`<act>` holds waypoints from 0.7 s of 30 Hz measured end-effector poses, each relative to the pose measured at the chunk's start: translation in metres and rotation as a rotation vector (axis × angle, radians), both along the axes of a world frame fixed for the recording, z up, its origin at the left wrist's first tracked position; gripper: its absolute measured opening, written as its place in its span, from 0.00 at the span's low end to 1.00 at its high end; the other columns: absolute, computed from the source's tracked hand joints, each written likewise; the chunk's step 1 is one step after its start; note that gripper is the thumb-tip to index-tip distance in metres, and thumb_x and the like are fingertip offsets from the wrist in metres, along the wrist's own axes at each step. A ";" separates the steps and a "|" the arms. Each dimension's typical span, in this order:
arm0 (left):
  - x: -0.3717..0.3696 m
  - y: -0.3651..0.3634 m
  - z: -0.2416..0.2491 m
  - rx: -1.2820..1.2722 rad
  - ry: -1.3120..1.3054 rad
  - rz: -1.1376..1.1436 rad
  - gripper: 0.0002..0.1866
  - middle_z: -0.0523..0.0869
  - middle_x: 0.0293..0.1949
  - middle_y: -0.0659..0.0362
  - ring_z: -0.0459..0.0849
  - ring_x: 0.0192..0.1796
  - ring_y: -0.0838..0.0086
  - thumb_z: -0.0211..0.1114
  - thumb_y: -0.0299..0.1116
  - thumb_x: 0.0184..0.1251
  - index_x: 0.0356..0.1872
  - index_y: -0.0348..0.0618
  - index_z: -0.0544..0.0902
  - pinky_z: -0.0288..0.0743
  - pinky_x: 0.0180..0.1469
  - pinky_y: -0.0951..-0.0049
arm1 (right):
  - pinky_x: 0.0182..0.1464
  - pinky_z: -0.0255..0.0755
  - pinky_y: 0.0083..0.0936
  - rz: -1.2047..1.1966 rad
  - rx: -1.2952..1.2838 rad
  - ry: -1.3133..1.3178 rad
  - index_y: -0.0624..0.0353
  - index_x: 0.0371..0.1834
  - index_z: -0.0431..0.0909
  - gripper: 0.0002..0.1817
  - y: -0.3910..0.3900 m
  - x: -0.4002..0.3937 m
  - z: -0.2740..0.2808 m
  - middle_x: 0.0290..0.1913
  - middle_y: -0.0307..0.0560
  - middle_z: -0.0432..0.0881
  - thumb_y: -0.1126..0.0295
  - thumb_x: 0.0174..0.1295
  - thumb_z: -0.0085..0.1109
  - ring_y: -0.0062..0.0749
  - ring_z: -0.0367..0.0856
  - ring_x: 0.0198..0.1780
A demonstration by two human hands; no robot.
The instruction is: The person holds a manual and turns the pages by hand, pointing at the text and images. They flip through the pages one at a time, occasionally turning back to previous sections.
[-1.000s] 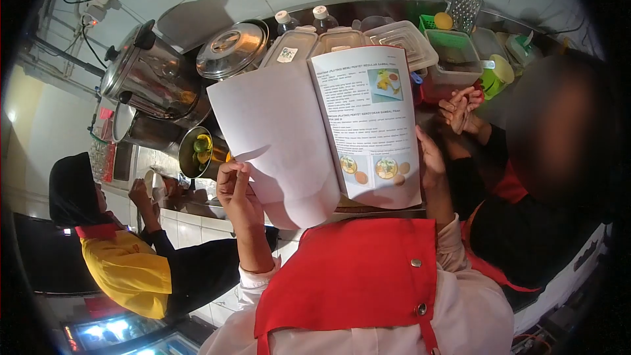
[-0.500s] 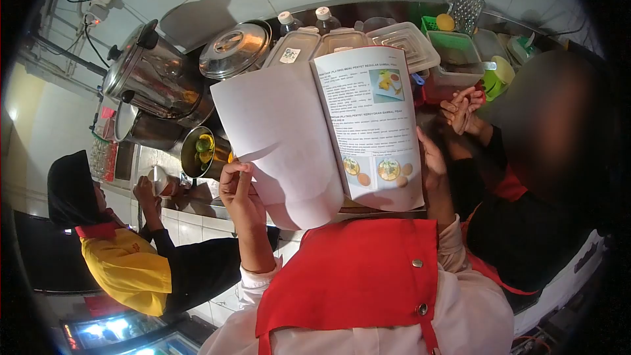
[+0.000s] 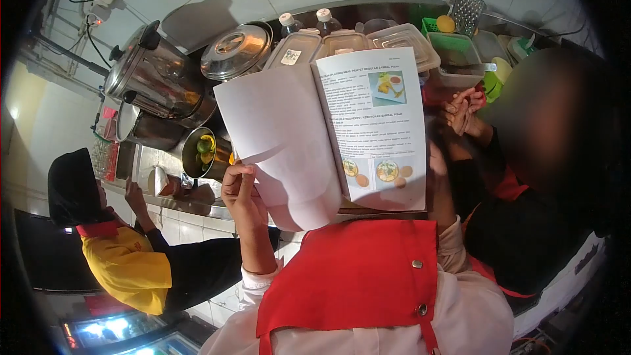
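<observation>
An open booklet (image 3: 384,138) of printed sheets is held up in front of my red apron. Its left page is blank; the right one carries text and small food photos. My left hand (image 3: 244,190) pinches the lower left edge of the blank page between thumb and fingers. At the right edge, my right hand (image 3: 438,167) holds the booklet, its fingers largely hidden behind the page and in shadow.
Behind the booklet, a counter bears a lidded pot (image 3: 236,49), plastic containers (image 3: 402,43), a large steel urn (image 3: 151,69) and a pot with green and yellow pieces (image 3: 200,151). A co-worker (image 3: 125,250) stands left; another person's clasped hands (image 3: 465,112) are close right.
The booklet's right page has shifted slightly right, and my right hand now shows less beside it. The left co-worker's hand has moved away from the cup-like container. My left hand stays put.
</observation>
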State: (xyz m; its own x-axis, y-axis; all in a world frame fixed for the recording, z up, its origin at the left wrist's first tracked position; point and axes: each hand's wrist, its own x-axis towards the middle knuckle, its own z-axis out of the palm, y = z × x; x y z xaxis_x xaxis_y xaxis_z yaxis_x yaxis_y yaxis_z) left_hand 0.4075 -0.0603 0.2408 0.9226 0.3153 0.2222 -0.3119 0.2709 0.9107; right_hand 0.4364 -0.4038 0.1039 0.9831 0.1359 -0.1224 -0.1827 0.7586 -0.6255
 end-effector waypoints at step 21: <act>-0.002 0.001 -0.018 0.048 0.001 0.001 0.07 0.81 0.43 0.57 0.77 0.44 0.77 0.57 0.15 0.63 0.32 0.38 0.80 0.68 0.50 0.79 | 0.63 0.62 0.31 0.133 0.090 -0.092 0.62 0.64 0.66 0.20 0.014 0.006 0.004 0.63 0.47 0.71 0.65 0.75 0.36 0.31 0.70 0.62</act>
